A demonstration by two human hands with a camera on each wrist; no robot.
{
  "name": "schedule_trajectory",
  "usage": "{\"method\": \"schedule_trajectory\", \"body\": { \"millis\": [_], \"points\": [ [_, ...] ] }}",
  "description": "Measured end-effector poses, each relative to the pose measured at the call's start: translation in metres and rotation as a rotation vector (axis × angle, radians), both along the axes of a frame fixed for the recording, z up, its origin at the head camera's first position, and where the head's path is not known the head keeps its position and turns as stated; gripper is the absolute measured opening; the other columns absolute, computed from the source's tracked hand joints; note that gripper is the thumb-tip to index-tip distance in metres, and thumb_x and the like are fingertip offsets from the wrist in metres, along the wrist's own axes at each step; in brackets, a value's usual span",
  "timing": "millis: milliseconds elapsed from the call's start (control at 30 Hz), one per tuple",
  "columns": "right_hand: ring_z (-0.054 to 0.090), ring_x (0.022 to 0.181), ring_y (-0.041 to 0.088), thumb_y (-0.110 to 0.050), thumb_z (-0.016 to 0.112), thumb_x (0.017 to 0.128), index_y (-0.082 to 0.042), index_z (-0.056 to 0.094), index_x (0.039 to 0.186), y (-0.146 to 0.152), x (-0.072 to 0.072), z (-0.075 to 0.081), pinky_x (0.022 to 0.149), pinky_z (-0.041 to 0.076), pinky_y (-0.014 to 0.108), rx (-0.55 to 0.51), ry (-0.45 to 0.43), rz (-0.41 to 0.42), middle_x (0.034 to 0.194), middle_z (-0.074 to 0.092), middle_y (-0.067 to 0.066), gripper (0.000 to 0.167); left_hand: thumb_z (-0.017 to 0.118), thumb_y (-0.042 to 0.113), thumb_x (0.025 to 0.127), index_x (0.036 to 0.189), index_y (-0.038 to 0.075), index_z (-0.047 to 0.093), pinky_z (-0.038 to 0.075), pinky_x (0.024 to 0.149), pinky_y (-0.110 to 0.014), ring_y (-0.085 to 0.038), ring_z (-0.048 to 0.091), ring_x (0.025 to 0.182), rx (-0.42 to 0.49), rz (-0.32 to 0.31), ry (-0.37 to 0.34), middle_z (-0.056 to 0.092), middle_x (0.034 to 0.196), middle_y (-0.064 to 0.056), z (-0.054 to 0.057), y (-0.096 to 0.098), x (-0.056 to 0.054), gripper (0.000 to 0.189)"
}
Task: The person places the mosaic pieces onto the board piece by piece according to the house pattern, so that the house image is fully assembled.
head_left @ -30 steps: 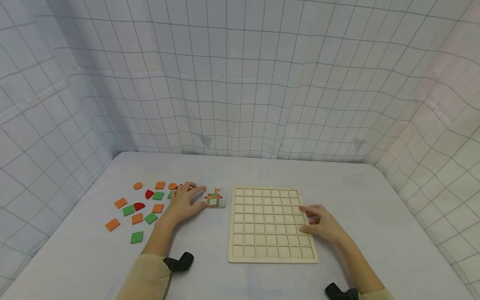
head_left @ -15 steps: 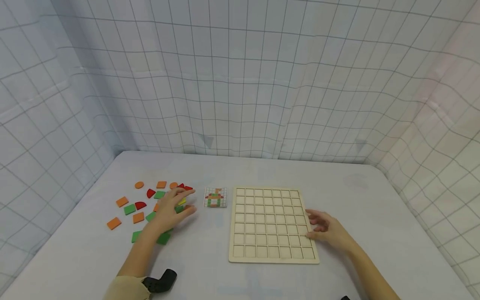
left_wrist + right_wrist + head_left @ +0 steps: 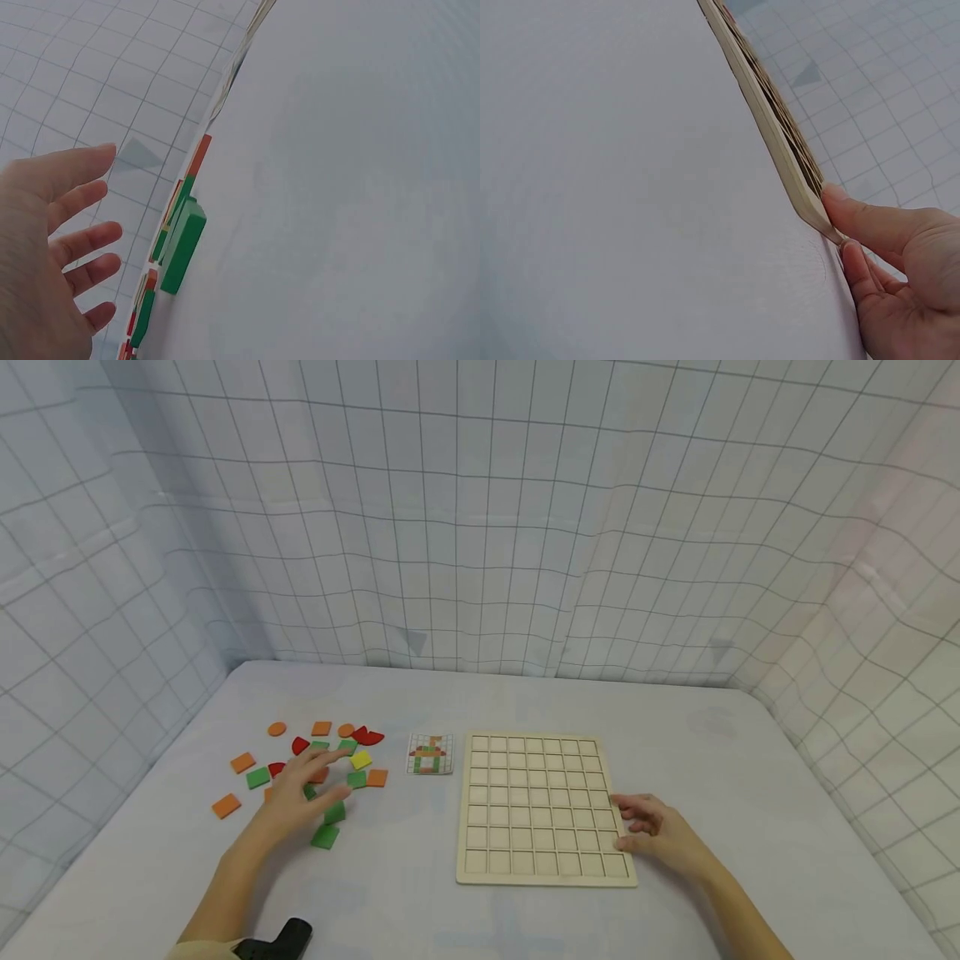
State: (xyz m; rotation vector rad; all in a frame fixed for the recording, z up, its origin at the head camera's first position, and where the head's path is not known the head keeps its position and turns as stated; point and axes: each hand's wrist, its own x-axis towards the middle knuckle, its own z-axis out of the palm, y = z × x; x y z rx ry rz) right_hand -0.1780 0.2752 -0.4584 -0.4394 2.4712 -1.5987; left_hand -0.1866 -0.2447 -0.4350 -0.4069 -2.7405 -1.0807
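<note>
Over the scattered coloured tiles at the left, my left hand (image 3: 292, 802) is held with its fingers spread and nothing between them. Several green tiles (image 3: 326, 837) lie beside its thumb, and a yellow square tile (image 3: 362, 760) lies just beyond the fingertips. In the left wrist view, the left hand (image 3: 52, 240) is apart from a green tile (image 3: 184, 247). My right hand (image 3: 660, 835) rests its loosely bent fingers at the right edge of a pale wooden grid board (image 3: 546, 881). The right wrist view has the right thumb (image 3: 877, 225) touching the board's edge.
A small pattern card (image 3: 431, 755) lies between the tiles and the board. Red quarter-round tiles (image 3: 367, 737), orange squares (image 3: 227, 806) and orange discs (image 3: 277, 728) are spread on the white table (image 3: 480, 927). Gridded white curtains (image 3: 480, 527) surround the table.
My left hand has moved away from the pattern card, left and nearer over the tiles, exposing the yellow tile. My right hand has slid slightly nearer along the board's right edge.
</note>
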Motion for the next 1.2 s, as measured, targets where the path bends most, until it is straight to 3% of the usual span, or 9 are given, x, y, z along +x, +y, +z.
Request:
{"method": "schedule_trajectory", "body": {
  "millis": [133,267,433,600,867,1067,1200],
  "points": [
    [0.051,0.088,0.010,-0.010,0.076,0.072,0.004,0.049,0.127,0.000,0.001,0.000,0.077,0.043,0.017,-0.004,0.019,0.024,0.109,0.046,0.017,0.062,0.068,0.021,0.082,0.125,0.007,0.053,0.039,0.081,-0.058,-0.029,0.046,0.103,0.009,-0.033,0.052,0.051,0.117,-0.013,-0.002,-0.007,0.008,0.048],
    [0.050,0.088,0.009,-0.009,0.075,0.073,0.005,0.049,0.127,0.001,0.001,-0.001,0.077,0.043,0.016,-0.002,0.029,0.038,0.109,0.046,0.018,0.062,0.072,0.015,0.078,0.121,0.004,0.056,0.044,0.077,-0.040,-0.019,0.050,0.092,-0.004,-0.056,0.128,0.058,0.105,-0.008,-0.006,-0.012,0.017,0.048],
    [0.049,0.088,0.010,-0.011,0.075,0.073,0.004,0.049,0.127,0.001,0.001,-0.001,0.077,0.043,0.017,0.006,0.019,0.040,0.109,0.046,0.017,0.062,0.073,0.014,0.077,0.121,0.007,0.057,0.039,0.076,-0.028,-0.009,0.045,0.089,0.006,-0.040,0.123,0.061,0.098,-0.003,-0.011,-0.016,0.027,0.047],
    [0.049,0.088,0.009,-0.011,0.076,0.072,0.004,0.049,0.126,0.001,0.001,0.001,0.077,0.043,0.017,0.014,0.018,0.031,0.108,0.046,0.016,0.062,0.074,0.012,0.075,0.114,0.007,0.061,0.035,0.079,-0.021,-0.004,0.042,0.094,0.016,-0.014,0.151,0.062,0.096,-0.002,-0.019,-0.017,0.029,0.042],
    [0.049,0.086,0.010,-0.012,0.075,0.074,0.003,0.049,0.128,0.000,0.000,0.003,0.075,0.043,0.018,0.034,-0.002,0.029,0.108,0.046,0.016,0.062,0.076,0.003,0.069,0.102,0.006,0.067,0.031,0.079,-0.030,0.002,0.040,0.097,0.027,-0.007,0.276,0.063,0.095,-0.001,-0.028,-0.015,0.027,0.035],
    [0.049,0.084,0.009,-0.012,0.076,0.073,0.003,0.049,0.127,-0.001,-0.001,0.002,0.074,0.043,0.018,0.037,0.003,0.022,0.108,0.046,0.016,0.062,0.077,0.003,0.067,0.098,0.005,0.068,0.029,0.077,-0.044,-0.003,0.039,0.097,0.028,-0.013,0.266,0.060,0.093,-0.003,-0.029,-0.017,0.026,0.032],
    [0.050,0.083,0.008,-0.012,0.076,0.072,0.002,0.050,0.126,0.000,0.000,0.000,0.073,0.043,0.018,0.042,0.008,0.013,0.108,0.047,0.015,0.062,0.077,0.006,0.067,0.096,0.007,0.069,0.027,0.077,-0.046,-0.007,0.039,0.098,0.030,-0.005,0.241,0.059,0.093,-0.002,-0.030,-0.017,0.027,0.030]
  ]
}}
